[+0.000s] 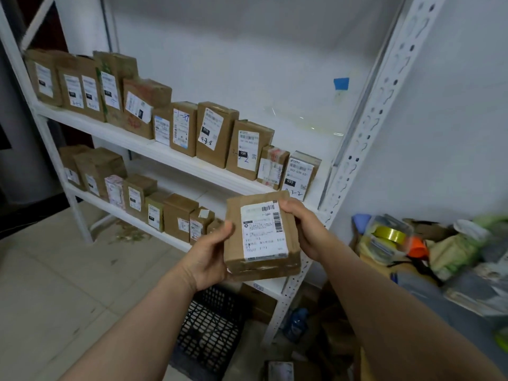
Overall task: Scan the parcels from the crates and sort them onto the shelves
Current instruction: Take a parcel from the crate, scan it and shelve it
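Looking at a small parcel depot or courier pickup room. Noting a white slotted-steel shelving unit (355, 149) against a bare white wall. Counting two stocked shelves on the unit, both carrying rows of upright taped brown parcels (214, 133), each wearing a barcode label, several bearing handwritten codes like 4-3-8. Spotting a black mesh crate (209, 325) under the unit. Logging a yellowish tape roll (389, 233) and packing clutter (453, 251) right of the unit, pale floor tiles (55, 270) left of it.
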Demonstrator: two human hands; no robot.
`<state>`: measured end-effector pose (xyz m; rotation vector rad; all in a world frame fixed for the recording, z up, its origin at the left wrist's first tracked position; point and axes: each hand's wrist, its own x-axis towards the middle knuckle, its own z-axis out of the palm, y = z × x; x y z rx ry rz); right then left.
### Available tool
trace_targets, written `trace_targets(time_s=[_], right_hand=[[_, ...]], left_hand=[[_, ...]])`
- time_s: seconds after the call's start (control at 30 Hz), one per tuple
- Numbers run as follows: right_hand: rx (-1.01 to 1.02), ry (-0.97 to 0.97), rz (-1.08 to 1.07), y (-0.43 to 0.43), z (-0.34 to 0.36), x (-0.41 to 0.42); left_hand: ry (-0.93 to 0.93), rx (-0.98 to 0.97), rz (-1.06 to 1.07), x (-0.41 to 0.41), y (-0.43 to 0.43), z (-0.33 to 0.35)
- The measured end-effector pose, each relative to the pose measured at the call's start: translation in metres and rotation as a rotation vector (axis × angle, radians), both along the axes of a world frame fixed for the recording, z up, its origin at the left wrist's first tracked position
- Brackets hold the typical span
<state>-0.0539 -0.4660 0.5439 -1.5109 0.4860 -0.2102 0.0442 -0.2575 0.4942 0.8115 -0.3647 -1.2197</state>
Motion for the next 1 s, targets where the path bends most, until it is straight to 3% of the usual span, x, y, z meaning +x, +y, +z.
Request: trace_targets(time_s=[0.4,0.63,0.83,1.0], right_hand=[[0.042,0.101,0.048,-0.018,0.009,-0.024],[-0.077,0.240,0.024,-0.028,0.013,-0.025],[0.031,0.323,-0.043,-0.041,-0.005,-0.031],[0.211,0.332,-0.216,-0.046,-0.021,-0.036]], left_hand=[[-0.199,0.064,0.096,-0.008,-0.016,0.003],[-0.264,0.309,-0.044,-0.011,-0.021,0.014],[-0.223,0.502,-0.053,-0.011,-0.031,0.023],[-0.090,0.434,0.098,-0.008,-0.036,0.019]])
